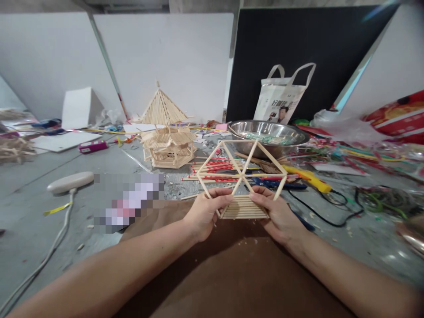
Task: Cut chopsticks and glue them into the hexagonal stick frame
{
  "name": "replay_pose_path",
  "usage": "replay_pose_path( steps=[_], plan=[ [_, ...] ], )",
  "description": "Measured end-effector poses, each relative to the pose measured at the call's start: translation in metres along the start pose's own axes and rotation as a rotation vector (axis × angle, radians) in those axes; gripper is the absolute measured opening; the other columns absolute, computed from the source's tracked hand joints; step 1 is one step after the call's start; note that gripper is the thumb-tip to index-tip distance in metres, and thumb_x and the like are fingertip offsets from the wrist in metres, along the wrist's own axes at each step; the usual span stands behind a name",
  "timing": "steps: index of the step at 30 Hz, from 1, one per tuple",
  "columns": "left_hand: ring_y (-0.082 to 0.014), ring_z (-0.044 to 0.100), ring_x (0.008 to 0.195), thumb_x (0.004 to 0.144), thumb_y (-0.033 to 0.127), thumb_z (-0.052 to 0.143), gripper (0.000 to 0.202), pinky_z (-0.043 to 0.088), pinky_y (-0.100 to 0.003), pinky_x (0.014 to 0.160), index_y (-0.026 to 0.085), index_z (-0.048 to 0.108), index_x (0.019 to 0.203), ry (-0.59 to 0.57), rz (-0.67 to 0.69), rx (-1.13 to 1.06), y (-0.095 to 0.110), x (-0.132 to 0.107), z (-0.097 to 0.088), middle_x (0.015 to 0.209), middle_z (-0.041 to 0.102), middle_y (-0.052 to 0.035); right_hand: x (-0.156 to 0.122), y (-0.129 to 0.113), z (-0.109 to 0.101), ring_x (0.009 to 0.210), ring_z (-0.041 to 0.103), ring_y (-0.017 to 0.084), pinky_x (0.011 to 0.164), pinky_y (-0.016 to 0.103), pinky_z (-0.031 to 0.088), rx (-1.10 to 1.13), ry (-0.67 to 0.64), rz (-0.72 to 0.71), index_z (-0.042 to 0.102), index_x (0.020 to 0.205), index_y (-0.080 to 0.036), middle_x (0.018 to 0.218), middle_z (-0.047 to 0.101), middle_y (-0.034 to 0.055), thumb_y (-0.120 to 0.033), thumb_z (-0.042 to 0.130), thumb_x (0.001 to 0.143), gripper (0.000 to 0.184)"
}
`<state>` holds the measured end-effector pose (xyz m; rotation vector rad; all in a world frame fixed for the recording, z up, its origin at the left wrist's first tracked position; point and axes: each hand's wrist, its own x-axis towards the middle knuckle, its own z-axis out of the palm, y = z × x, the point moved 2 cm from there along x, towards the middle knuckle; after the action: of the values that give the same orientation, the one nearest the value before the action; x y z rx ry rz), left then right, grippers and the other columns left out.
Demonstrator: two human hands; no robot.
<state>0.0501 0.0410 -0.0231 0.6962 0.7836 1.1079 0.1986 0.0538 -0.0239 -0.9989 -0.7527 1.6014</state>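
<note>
while left hand (206,212) and right hand (277,215) pinch a stick frame (245,207), scraps (200,138) litter the grey floor (26,185) before upright boards (165,48).

A stainless-steel basin (280,149) with pale-green scraps (265,138) inside sits on the grey floor (20,190). Behind the basin, a white tote bag (267,98) with two looped handles stands before a black panel (251,57). Farther back and left of the basin rises a white panel (165,57); well to the basin's left lies a purple carton (93,146). Right of the basin are a crumpled clear plastic bag (344,124) and, farther right, a red printed packet (400,121).
</note>
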Motion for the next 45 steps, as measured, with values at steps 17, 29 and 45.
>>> replay_pose_path(
  steps=[17,29,45],
  plan=[
    [-0.0136,0.055,0.066,0.058,0.028,0.067,0.027,0.045,-0.026,0.057,0.008,0.06,0.074,-0.054,-0.009,0.145,-0.0062,-0.001,-0.0005,0.072,0.059,-0.0063,-0.0001,0.0028,0.0012,0.054,0.057,0.01,0.052,0.023,0.044,0.04,-0.092,0.038,0.057,0.077,-0.019,0.065,0.063,-0.0028,-0.021,0.071,0.052,0.029],
    [-0.0128,0.055,0.065,0.06,0.025,0.066,0.022,0.047,-0.025,0.057,0.008,0.06,0.075,-0.026,-0.04,0.154,-0.0061,-0.0004,-0.0006,0.07,0.059,-0.0051,-0.0019,0.0033,0.0041,0.065,0.059,0.016,0.057,0.027,0.045,0.138,-0.164,0.124,0.06,0.074,-0.018,0.068,0.065,0.0005,-0.034,0.065,0.059,0.023],
    [-0.0141,0.056,0.059,0.066,0.034,0.059,0.025,0.047,-0.027,0.053,0.01,0.06,0.075,-0.081,-0.055,0.058,-0.005,-0.0009,-0.0018,0.069,0.06,-0.006,0.0024,0.0052,0.0005,0.057,0.056,0.009,0.055,0.021,0.044,0.064,-0.091,0.088,0.059,0.074,-0.018,0.063,0.063,-0.0036,-0.014,0.067,0.056,0.02]
  ],
)
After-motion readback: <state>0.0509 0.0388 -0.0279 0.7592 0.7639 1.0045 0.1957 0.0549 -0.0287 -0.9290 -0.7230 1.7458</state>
